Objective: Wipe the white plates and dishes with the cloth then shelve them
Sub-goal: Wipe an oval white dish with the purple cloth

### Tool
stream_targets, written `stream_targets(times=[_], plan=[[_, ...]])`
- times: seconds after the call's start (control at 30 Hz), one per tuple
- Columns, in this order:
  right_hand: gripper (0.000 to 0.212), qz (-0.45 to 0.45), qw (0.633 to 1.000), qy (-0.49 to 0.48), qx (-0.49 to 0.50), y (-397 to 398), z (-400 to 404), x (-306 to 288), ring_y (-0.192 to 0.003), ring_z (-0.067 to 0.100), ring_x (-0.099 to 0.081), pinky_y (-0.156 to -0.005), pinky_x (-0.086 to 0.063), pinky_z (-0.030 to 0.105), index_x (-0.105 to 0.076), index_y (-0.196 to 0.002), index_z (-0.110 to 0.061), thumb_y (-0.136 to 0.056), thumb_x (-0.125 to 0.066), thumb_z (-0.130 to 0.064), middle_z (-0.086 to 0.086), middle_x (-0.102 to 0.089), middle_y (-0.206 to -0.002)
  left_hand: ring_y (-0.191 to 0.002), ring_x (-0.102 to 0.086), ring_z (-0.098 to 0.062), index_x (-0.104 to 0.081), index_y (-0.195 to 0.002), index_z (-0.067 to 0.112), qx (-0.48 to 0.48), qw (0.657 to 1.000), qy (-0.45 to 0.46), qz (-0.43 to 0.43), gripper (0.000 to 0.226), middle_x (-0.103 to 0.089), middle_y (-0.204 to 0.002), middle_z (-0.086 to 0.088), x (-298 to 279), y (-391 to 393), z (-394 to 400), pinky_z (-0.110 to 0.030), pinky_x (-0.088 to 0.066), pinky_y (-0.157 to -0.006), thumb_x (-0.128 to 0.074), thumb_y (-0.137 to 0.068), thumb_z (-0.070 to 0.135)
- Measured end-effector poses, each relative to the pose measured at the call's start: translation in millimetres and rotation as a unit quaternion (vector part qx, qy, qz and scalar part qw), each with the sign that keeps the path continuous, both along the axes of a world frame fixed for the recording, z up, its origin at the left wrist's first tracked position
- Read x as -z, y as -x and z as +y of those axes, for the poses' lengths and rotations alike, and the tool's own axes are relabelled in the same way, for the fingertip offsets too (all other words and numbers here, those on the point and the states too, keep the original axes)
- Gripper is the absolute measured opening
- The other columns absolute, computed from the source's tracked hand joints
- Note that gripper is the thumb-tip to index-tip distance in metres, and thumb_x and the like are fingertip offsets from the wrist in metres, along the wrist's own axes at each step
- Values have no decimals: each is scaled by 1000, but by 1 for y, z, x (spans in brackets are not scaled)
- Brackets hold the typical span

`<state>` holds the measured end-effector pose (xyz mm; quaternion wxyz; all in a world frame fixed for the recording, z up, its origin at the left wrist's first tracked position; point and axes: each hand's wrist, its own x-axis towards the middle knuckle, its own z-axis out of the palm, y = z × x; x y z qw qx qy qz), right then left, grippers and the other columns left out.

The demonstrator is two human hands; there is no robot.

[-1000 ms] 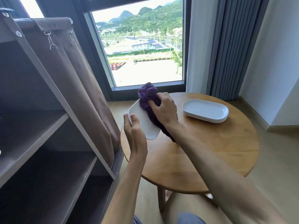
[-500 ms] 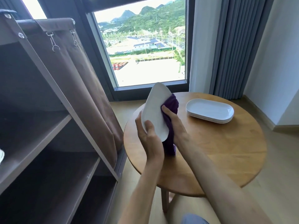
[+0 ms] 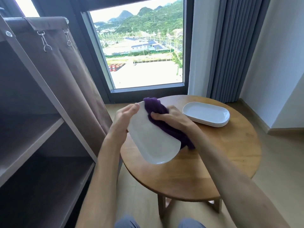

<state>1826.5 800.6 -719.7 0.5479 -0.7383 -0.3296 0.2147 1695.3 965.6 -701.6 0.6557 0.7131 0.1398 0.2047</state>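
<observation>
The person holds one long white plate (image 3: 153, 139) up in the air, above the near left edge of the round wooden surface (image 3: 230, 155). The plate is tilted. Its long way runs from up and left, near the window (image 3: 139, 46), down to the right, toward the person. One short end points at the window and the other short end points back at the person's lap.

The left hand (image 3: 125, 117) grips the plate's far left edge, with the fingers curled around the rim. The right hand (image 3: 171, 117) is closed on a purple cloth (image 3: 158, 112) and presses it against the plate. The cloth is bunched up. Part of it sticks out past the plate's top end and part hangs down under the right wrist.

A stack of white plates (image 3: 206, 114) sits on the far side of the surface, well apart from the held plate. Their long way runs left to right. I cannot tell just how many there are.

On the left stands a brown shelf rack (image 3: 41, 129) with a cloth cover (image 3: 69, 66) pulled open. The shelves I can see have nothing on them.
</observation>
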Motion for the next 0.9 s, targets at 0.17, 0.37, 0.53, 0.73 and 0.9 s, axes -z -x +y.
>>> stream_targets(times=[0.17, 0.37, 0.53, 0.73, 0.9], plan=[[48, -26, 998, 29, 52, 2, 8, 7, -63, 1, -68, -58, -45, 19, -74, -87, -26, -81, -65, -73, -9, -73, -81, -69, -59, -22, -74, -84, 11, -132, 988, -68, -37, 29, -66, -73, -4, 16, -12, -15, -38, -48, -66, -60, -105, 26], [43, 56, 996, 75, 1, -3, 0, 13, -69, 5, -72, -65, -50, 24, -75, -91, -30, -72, -74, -68, -11, -76, -80, -66, -60, -15, -74, -89, 14, -215, 972, -35, -82, 23, -67, -68, 8, 48, -13, -27, -34, -50, -62, -60, -104, 24], [49, 120, 991, 62, 16, -6, -20, 44, -87, 20, -76, -77, -56, 34, -75, -104, -26, -69, -80, -60, -2, -79, -94, -57, -55, -3, -67, -77, 14, -309, 944, 39, -105, 29, -60, -60, 12, 57, -9, -25, -30, -51, -55, -61, -104, 23], [22, 276, 921, -230, 149, 25, -6, 76, -91, 29, -73, -84, -60, 43, -72, -108, -9, -91, -73, -22, 14, -77, -103, -75, -70, -13, -68, -93, 4, -430, 858, 175, -221, 21, -74, -80, -2, 43, -24, -48, -34, -61, -73, -58, -105, 17], [25, 322, 874, -286, 226, 7, -14, 60, -83, 34, -72, -74, -62, 44, -71, -108, -1, -87, -76, -12, 19, -76, -100, -78, -58, -18, -55, -79, 14, -256, 943, 190, -99, 10, -64, -77, 3, 56, -2, -53, -27, -45, -67, -59, -70, 16]])
